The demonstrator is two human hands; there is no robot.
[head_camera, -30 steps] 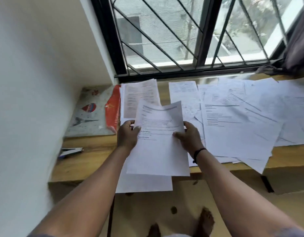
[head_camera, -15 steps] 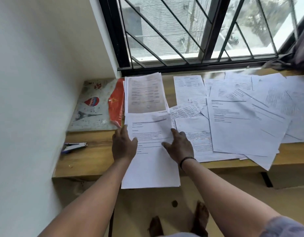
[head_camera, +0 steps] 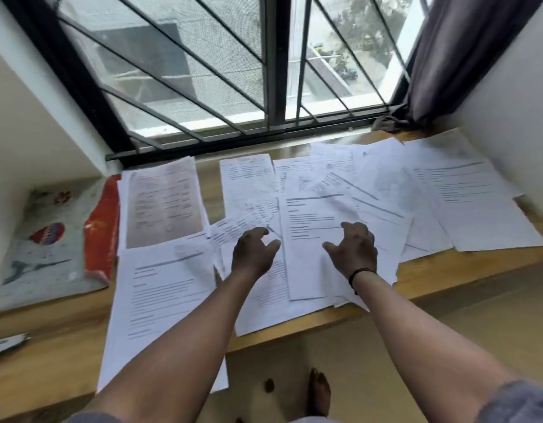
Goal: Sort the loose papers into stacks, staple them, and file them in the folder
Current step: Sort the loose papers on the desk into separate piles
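**Sheet dropped on left stack, hands reaching for next**

The sheet held in both hands a second ago now lies on the near-left stack (head_camera: 160, 300), overhanging the bench (head_camera: 447, 279) edge. Both hands have let go and moved right over the loose papers (head_camera: 386, 215). Left hand (head_camera: 253, 254) and right hand (head_camera: 354, 251) hover with fingers loosely spread, holding nothing. So one more sheet is sorted; next pick likely the text page (head_camera: 313, 245) between the hands. Loose papers: white printed sheets, overlapping, fanned messily across centre and right of the bench. A second stack (head_camera: 163, 203) sits behind the first. Folder (head_camera: 50, 239) lies far left, stapler (head_camera: 4, 343) at the left edge, both untouched.
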